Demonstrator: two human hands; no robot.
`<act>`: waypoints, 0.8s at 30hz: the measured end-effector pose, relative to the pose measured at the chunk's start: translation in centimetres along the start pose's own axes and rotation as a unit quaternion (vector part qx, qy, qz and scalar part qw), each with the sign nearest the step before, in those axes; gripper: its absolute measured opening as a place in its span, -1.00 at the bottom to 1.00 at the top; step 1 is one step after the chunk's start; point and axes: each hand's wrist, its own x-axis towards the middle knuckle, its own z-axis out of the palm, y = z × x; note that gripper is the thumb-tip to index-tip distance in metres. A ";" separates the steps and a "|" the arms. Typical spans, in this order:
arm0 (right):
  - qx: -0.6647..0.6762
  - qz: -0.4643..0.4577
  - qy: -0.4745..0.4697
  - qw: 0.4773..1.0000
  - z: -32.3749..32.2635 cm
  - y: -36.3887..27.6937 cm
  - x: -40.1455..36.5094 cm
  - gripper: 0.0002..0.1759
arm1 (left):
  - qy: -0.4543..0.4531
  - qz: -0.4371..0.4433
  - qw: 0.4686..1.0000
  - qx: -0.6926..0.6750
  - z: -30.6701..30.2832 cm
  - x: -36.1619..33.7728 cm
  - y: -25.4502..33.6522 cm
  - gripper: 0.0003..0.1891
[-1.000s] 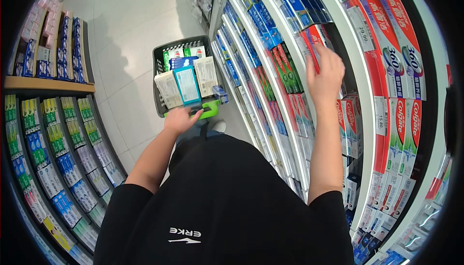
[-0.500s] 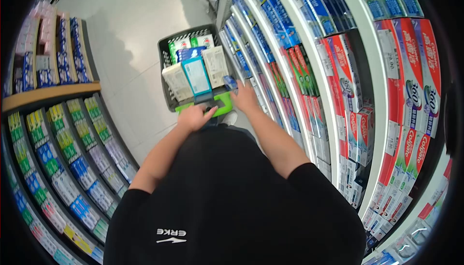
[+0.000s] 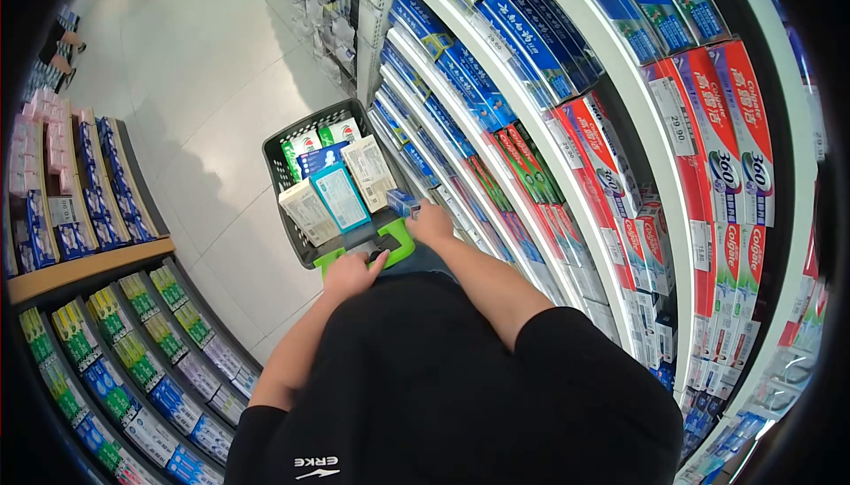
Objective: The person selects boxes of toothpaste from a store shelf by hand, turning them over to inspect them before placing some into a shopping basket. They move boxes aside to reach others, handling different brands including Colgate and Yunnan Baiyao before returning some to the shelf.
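Observation:
My left hand (image 3: 351, 276) is wrapped round the green handle (image 3: 400, 237) of a dark grey shopping basket (image 3: 274, 165), its thumb lying along the grip. In my right hand (image 3: 430, 223) is a small blue box (image 3: 404, 203), held by the basket's near right corner; my fingers cover part of it. Inside the basket lean a teal-edged box (image 3: 340, 199), a cream box (image 3: 370, 174) on the right and another cream box (image 3: 308, 213) on the left. Behind them are a blue pack (image 3: 320, 158) and green-and-white packs (image 3: 306, 143).
A shelf of toothpaste boxes (image 3: 699, 122) runs close along my right side. To the left stands a lower shelf of toothbrush packs (image 3: 111, 379), with pink packs (image 3: 62, 135) beyond. Pale floor tiles (image 3: 204, 87) stretch ahead. A person's arm (image 3: 69, 41) shows at far left.
The shelves and basket have shifted in view, the basket now lower and slightly left. More of the blue box in my right hand shows. My left hand keeps its grip on the handle.

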 end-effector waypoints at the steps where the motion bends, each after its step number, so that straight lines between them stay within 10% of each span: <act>1: 0.037 -0.003 0.021 0.999 -0.8 -0.1 -0.3 -0.47 | -0.001 0.001 1.000 -0.001 -0.2 0.0 -0.1 -0.21; 6: 0.465 0.028 -0.105 0.879 -6.2 0.8 -2.4 -0.51 | -0.002 0.003 1.000 -0.027 -1.0 0.2 -0.3 -0.22; 12: 0.616 -0.076 -0.153 0.769 -14.6 -0.5 -10.4 -0.43 | -0.043 0.001 0.994 -0.105 -1.2 0.7 -0.9 -0.30; 15: 0.652 -0.100 -0.160 0.734 -16.2 -0.3 -13.5 -0.38 | 0.022 0.162 0.973 -0.164 -0.1 2.1 -2.1 -0.44; 24: 0.605 -0.167 -0.186 0.756 -17.2 -0.3 -17.0 -0.32 | -0.089 0.251 0.600 -0.754 -10.7 -3.2 6.9 -0.58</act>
